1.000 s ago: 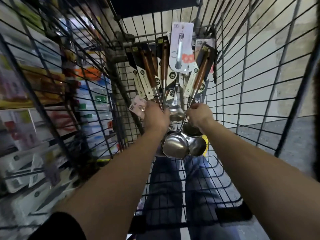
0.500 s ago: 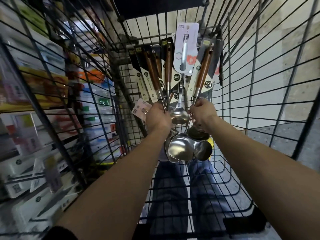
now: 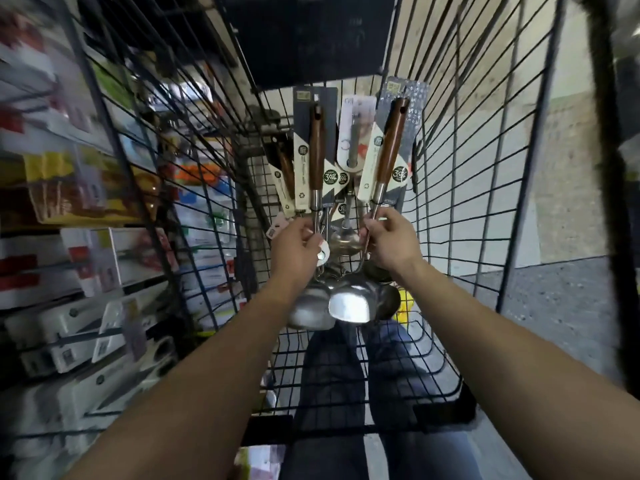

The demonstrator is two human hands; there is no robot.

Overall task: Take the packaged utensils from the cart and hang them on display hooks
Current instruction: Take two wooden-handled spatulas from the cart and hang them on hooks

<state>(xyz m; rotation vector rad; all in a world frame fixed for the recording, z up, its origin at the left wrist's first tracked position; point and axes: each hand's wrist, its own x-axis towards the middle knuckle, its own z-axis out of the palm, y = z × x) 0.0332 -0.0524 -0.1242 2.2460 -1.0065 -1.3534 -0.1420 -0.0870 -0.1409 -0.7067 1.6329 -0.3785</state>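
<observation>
Several packaged ladles with brown wooden handles and steel bowls stand upright inside a black wire cart [image 3: 460,209]. My left hand [image 3: 296,245] grips the steel shaft of one ladle [image 3: 315,150] on the left of the bunch. My right hand [image 3: 389,239] pinches the shaft of another ladle [image 3: 389,147], lifted a little higher on the right. Their shiny bowls [image 3: 349,306] hang below my hands. A white-carded utensil [image 3: 355,133] stands between the two handles.
Shelves of boxed goods [image 3: 79,209] run along the left, seen through the cart's wire side. A dark panel [image 3: 308,36] sits at the cart's far end. Grey floor [image 3: 554,299] and a pale wall lie to the right. My legs show under the cart.
Both hands have raised their ladles, and the right ladle has come apart from the bunch toward the right. The view has shifted closer to the cart's far end.
</observation>
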